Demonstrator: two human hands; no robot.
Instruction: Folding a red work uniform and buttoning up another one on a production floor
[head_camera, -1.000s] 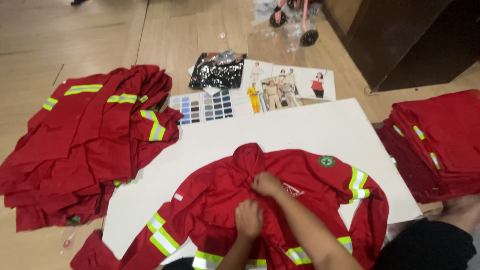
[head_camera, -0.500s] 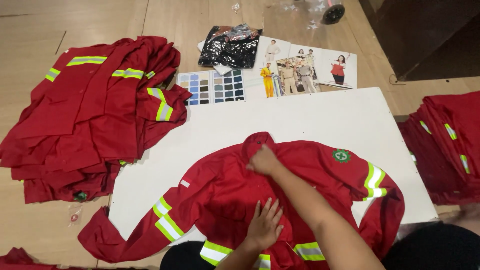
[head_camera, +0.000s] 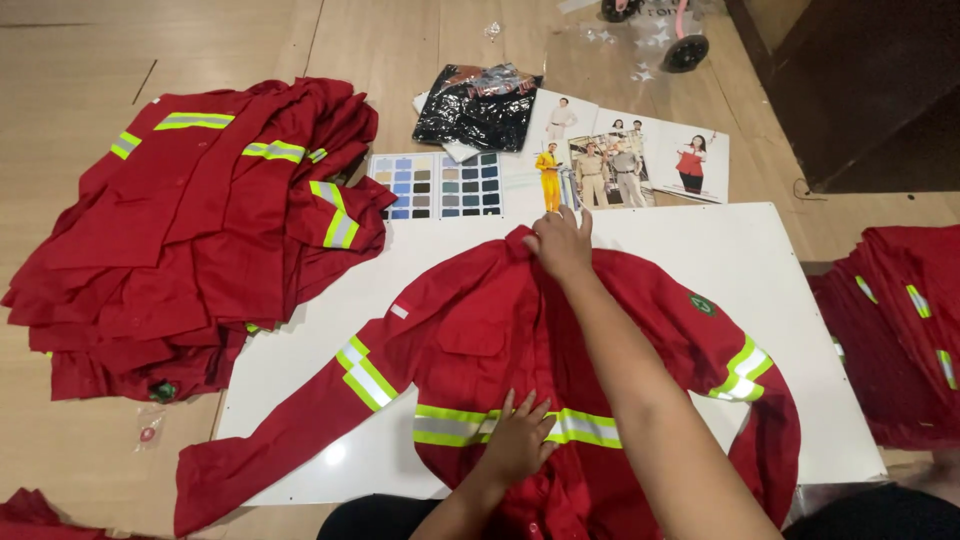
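My right hand (head_camera: 560, 243) pinches the collar of a red shirt (head_camera: 480, 340), fingers curled on the cloth. My left hand (head_camera: 517, 443) lies flat and open on the shirt's reflective chest band, gripping nothing. The shirt lies spread face up on a white board (head_camera: 740, 250) on the wooden floor (head_camera: 80, 50). Left of the board sits a pile (head_camera: 190, 230) of red shirts; a second stack (head_camera: 900, 320) lies right. Beyond the board are a colour chart (head_camera: 437, 185), photo sheets (head_camera: 630, 160) and a black bag (head_camera: 475, 105).
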